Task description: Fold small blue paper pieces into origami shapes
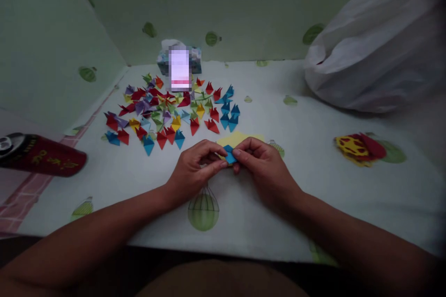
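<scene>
A small folded piece of blue origami paper (230,155) is pinched between my two hands, just above the table. My left hand (197,164) grips its left edge with thumb and forefinger. On its right side, the thumb and fingers of my right hand (261,162) press on it. Yellow paper (244,139) lies flat on the table behind my fingers, partly hidden by them. Many folded paper cranes (167,116) in red, blue, yellow, green and purple spread over the table beyond my left hand.
A tissue box (197,60) stands at the back, with a blurred lit phone (180,68) before it. At the left is a dark red can (43,154). A large white plastic bag (369,51) fills the back right, and red and yellow cut-out pieces (360,147) lie nearer me.
</scene>
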`<state>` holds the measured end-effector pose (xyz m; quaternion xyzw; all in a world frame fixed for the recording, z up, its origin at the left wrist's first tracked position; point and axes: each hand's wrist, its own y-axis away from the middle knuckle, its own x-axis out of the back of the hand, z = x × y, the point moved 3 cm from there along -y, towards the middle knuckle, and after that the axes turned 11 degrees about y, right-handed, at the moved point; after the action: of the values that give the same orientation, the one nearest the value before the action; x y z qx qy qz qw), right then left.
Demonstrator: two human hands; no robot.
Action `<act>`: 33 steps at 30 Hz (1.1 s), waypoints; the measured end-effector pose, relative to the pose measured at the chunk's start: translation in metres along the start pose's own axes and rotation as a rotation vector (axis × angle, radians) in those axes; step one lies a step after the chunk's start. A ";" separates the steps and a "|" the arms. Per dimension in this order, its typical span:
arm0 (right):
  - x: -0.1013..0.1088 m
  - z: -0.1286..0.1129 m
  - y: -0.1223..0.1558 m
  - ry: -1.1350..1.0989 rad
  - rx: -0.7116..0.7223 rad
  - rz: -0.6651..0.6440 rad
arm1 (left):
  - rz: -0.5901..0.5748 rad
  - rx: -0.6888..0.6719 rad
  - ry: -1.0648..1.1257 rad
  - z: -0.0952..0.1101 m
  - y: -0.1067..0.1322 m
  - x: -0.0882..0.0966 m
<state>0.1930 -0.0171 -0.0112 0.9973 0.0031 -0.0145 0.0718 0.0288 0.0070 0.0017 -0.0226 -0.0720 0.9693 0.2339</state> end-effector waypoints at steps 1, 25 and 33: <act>-0.001 0.000 0.000 -0.002 -0.002 0.000 | 0.002 -0.018 -0.034 0.001 0.000 0.000; -0.009 0.000 0.005 -0.041 -0.095 -0.033 | 0.091 0.091 -0.009 -0.003 0.004 -0.006; -0.012 0.004 0.005 -0.046 -0.085 -0.031 | 0.152 0.164 0.078 -0.007 0.004 -0.007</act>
<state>0.1806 -0.0232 -0.0142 0.9926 0.0173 -0.0385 0.1140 0.0342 0.0012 -0.0057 -0.0463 0.0186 0.9853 0.1632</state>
